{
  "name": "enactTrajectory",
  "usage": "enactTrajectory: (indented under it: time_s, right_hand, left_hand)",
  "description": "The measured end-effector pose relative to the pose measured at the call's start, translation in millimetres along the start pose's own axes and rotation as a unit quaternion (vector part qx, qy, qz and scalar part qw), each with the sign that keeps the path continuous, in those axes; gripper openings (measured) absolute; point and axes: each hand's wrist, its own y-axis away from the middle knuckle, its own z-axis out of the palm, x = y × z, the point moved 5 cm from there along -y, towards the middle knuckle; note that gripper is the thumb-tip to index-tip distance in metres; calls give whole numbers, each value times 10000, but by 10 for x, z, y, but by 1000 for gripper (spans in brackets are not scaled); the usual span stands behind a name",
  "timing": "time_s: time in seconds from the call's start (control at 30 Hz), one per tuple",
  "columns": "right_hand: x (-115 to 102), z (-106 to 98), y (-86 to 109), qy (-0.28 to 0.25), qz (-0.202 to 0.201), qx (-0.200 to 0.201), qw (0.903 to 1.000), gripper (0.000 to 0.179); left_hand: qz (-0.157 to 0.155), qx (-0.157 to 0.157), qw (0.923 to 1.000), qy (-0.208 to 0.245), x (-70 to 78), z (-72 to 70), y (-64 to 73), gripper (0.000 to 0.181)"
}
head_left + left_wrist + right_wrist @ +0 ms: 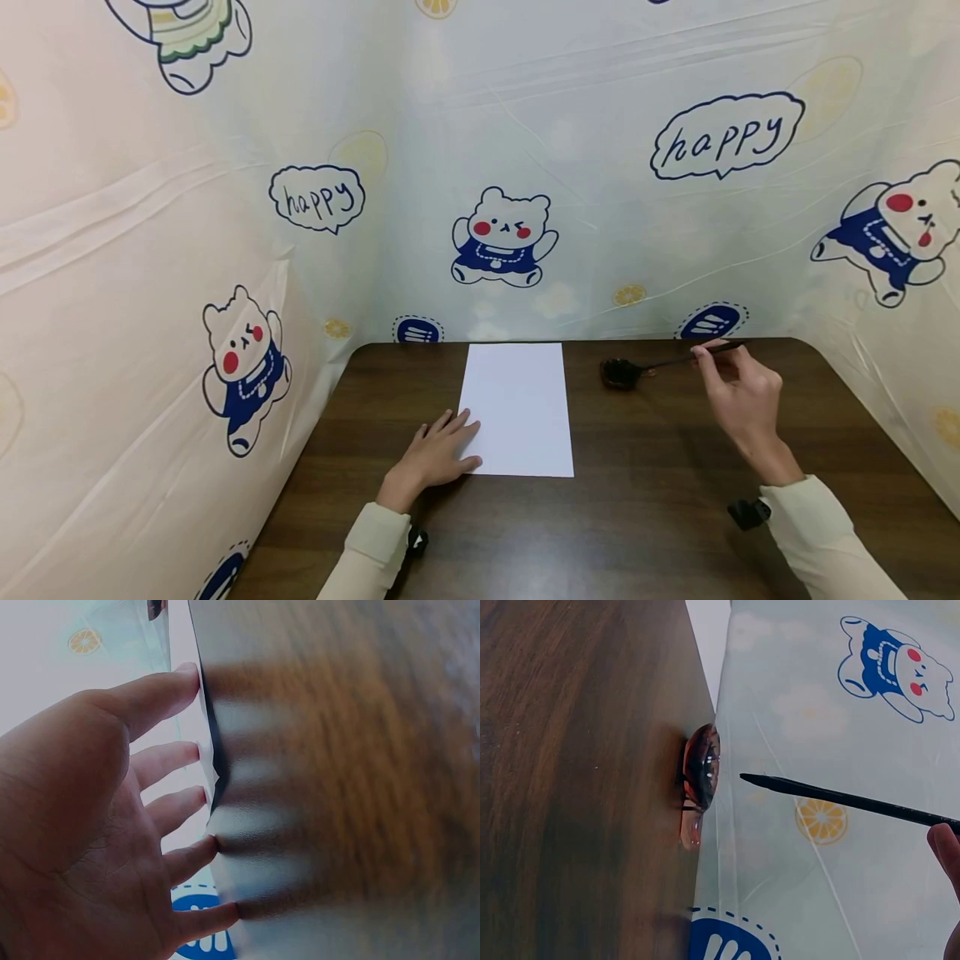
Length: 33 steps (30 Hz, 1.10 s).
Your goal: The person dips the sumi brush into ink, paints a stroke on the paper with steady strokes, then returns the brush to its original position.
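Wooden tabletop (637,508) bears dark-filled dish (703,771) — right fingers (742,360) pinch brush (840,799)

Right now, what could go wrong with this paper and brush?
The left hand touches the paper only near its lower left corner, so the far end might shift. The right hand holds the brush with its tip raised near the dark dish: it could drip on the table if wet, or knock the dish if lowered carelessly.

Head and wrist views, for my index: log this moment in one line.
left hand: on white paper | right hand: holds black stick, tip above dark dish | paper: blank, lying on table
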Motion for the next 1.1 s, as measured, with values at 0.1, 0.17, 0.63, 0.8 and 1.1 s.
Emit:
enactTrajectory:
  time_s: [0.1,0.17,0.63,0.8,1.1]
  right_hand:
    - [0,23,-15,49,28,-31,10000,19]
    - [-11,50,-27,35,31,-47,10000,18]
    - [-151,226,-122,-202,-50,-38,9998,14]
    - [-171,299,-149,-223,-65,-92,9997,13]
    - [-236,463,-208,-419,-73,-163,9990,11]
  left_hand:
    - [32,9,10000,14,7,-1,0,66]
    - [41,12,10000,37,5,-11,5,66]
    - [-14,-48,10000,56,10,-12,8,67]
    - [-13,-52,10000,40,7,-2,3,67]
    - [-2,-35,10000,54,10,-12,1,66]
